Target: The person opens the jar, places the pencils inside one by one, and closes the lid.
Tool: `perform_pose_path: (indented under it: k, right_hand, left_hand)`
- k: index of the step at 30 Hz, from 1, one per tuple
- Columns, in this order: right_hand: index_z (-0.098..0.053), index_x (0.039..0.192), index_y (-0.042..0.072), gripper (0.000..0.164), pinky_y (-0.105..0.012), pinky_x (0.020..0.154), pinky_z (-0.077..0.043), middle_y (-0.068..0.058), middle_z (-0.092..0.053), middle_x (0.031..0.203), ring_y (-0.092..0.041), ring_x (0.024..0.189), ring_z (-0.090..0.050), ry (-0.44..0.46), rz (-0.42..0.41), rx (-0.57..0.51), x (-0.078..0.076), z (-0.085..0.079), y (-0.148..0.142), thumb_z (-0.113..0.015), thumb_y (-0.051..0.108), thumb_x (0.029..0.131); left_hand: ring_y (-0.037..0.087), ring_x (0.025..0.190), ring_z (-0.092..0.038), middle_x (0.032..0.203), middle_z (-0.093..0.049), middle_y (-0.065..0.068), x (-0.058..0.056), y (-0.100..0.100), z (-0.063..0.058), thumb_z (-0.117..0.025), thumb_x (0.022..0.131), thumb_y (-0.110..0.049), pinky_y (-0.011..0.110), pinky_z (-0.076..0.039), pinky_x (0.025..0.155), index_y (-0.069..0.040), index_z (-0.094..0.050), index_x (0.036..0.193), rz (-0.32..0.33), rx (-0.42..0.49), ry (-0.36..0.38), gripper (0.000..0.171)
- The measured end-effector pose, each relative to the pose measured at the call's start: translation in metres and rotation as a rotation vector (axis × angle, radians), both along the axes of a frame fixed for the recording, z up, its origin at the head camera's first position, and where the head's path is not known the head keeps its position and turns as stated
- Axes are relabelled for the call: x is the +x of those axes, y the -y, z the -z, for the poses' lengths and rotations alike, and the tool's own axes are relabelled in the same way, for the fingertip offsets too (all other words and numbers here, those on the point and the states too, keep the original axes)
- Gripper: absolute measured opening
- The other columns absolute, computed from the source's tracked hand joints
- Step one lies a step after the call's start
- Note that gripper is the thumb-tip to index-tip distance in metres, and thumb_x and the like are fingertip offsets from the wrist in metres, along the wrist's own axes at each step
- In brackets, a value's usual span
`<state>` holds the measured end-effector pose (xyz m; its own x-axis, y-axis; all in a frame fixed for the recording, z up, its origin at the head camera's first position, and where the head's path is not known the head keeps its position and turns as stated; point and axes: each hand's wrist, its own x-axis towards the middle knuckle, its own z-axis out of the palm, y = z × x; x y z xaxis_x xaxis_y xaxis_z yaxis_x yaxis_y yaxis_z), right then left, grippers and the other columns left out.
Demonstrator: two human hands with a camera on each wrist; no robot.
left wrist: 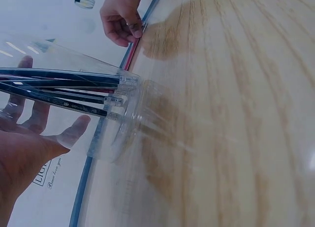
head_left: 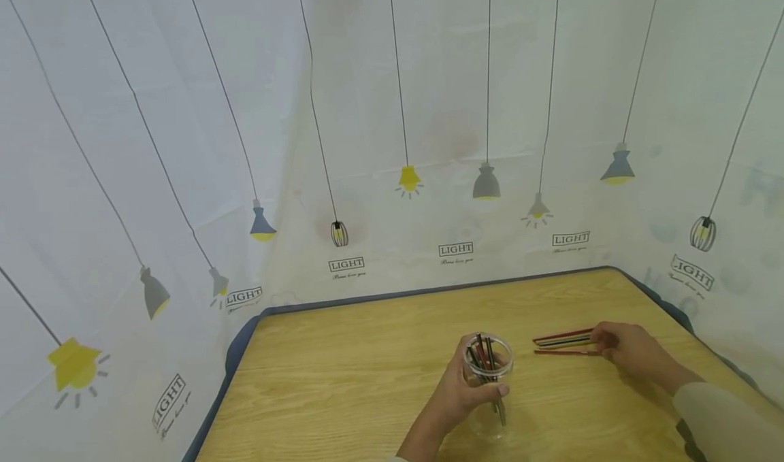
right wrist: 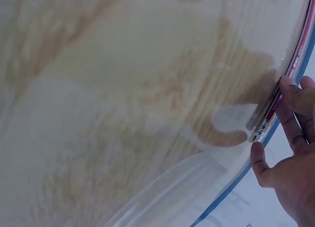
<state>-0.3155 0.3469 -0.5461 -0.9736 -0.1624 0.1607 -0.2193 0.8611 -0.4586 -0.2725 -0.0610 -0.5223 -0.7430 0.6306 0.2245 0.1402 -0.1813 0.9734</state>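
Observation:
My left hand (head_left: 450, 397) grips a clear jar (head_left: 486, 426), with fingers and thumb around its side. Inside the jar, several dark pencils (left wrist: 81, 107) lean with a reddish one among them; "HB" is printed on one. Whether the jar's base touches the table is hard to tell. Farther right, my right hand (head_left: 637, 356) is at the near ends of several loose pencils (head_left: 563, 343), red, yellow and dark, lying on the table. In the right wrist view its curled fingers (right wrist: 290, 96) are against these pencils (right wrist: 273, 106), with the thumb by their ends.
The wood-grain table (head_left: 331, 373) has a dark blue edge (head_left: 392, 297). White sheeting (head_left: 367, 108) printed with hanging lamps and the word LIGHT surrounds the table at the back and sides.

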Motion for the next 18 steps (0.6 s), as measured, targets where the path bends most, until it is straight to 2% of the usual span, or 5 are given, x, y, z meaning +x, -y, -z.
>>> perform_pose_path:
  k: [5,13,18]
  right_hand:
    - [-0.074,0.108,0.007,0.027,-0.037,0.078,-0.060,-0.001,-0.075,0.099,-0.018,0.092,-0.069,0.001,-0.002,0.001,0.001,-0.002,0.004,-0.078,-0.008,0.086]
    - [-0.074,0.110,0.006,0.031,-0.027,0.074,-0.058,-0.001,-0.076,0.100,-0.011,0.088,-0.068,-0.075,-0.019,-0.056,0.007,-0.007,0.013,-0.074,-0.013,0.086]
    - [-0.074,0.111,0.005,0.032,-0.026,0.076,-0.061,-0.003,-0.076,0.102,-0.004,0.088,-0.068,-0.113,-0.041,-0.104,0.010,-0.013,0.019,-0.074,-0.015,0.086]
  left_hand:
    - [0.016,0.131,-0.066,0.140,-0.065,-0.003,-0.001,0.000,0.001,-0.084,0.097,-0.020,0.029,-0.059,0.109,-0.032,-0.043,0.157,-0.011,-0.001,-0.007,0.074]
    - [0.017,0.131,-0.066,0.150,-0.058,0.022,-0.001,-0.001,0.000,-0.084,0.097,-0.022,0.030,-0.060,0.109,-0.030,-0.043,0.157,-0.019,0.000,-0.010,0.074]
    - [0.018,0.131,-0.065,0.150,-0.060,0.017,0.000,-0.002,0.000,-0.085,0.096,-0.022,0.030,-0.060,0.108,-0.031,-0.043,0.158,-0.025,-0.001,-0.005,0.075]
